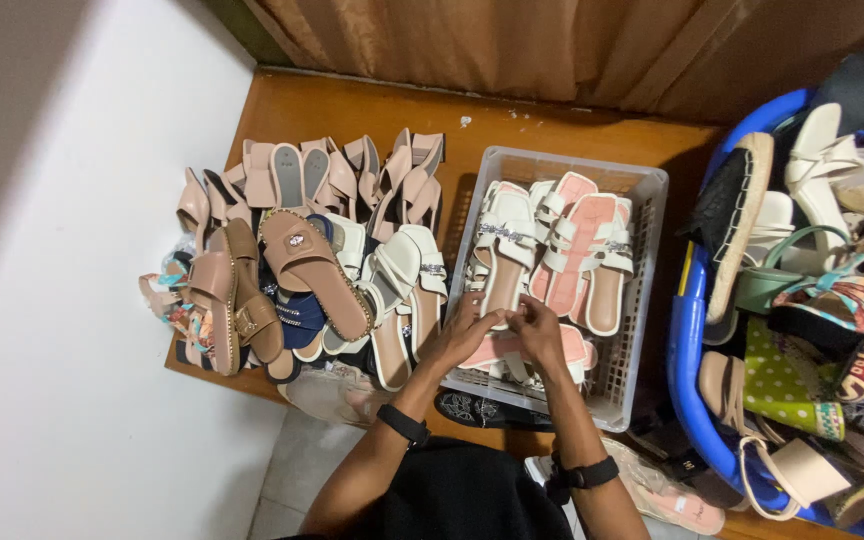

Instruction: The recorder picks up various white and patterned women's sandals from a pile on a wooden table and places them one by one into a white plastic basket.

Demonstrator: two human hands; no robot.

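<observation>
A white plastic crate (642, 190) on the wooden floor holds several flat sandals, cream and pink. Both my hands reach into its near end. My left hand (460, 335) and my right hand (537, 330) meet at the heel of a cream sandal with a jewelled strap (505, 255), fingers curled on its near end. A pink sandal (497, 350) lies partly hidden under my hands. Each wrist wears a black band.
Left of the crate lies a heap of tan, beige and cream sandals (302, 265). A blue plastic basket (687, 330) full of mixed shoes stands at right. A white wall runs along the left, a brown curtain (512, 45) at the back.
</observation>
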